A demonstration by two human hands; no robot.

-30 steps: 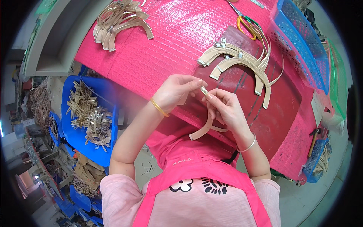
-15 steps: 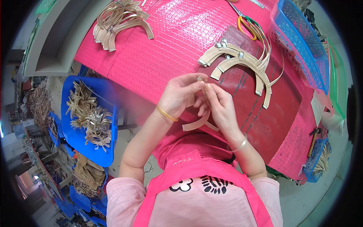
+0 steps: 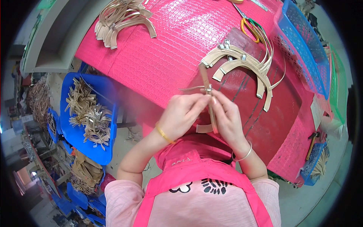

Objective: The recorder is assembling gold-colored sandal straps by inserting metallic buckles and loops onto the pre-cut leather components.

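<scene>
My left hand [image 3: 182,114] and my right hand [image 3: 229,120] meet above the near table edge, both closed on a beige strap [image 3: 204,75]. A small silvery buckle [image 3: 208,87] sits on it just beyond my fingertips. One strap end stands up past the buckle, a thin strip sticks out to the left, and another beige end [image 3: 204,129] hangs below my hands. My fingers hide the strap's middle. Right beyond them, a bunch of curved beige straps [image 3: 242,60] with silver buckles lies on a dark red mat [image 3: 272,128].
Scissors [image 3: 250,30] with yellow and green handles lie beyond the straps. More straps [image 3: 124,22] are piled at the far left of the pink-covered table [image 3: 151,68]. A blue bin [image 3: 68,125] of strap bundles stands left. Blue and pink baskets [image 3: 298,45] line the right edge.
Both hands have come slightly nearer to me. The held strap has turned, so the buckle and an upright strap end now show beyond my fingers.
</scene>
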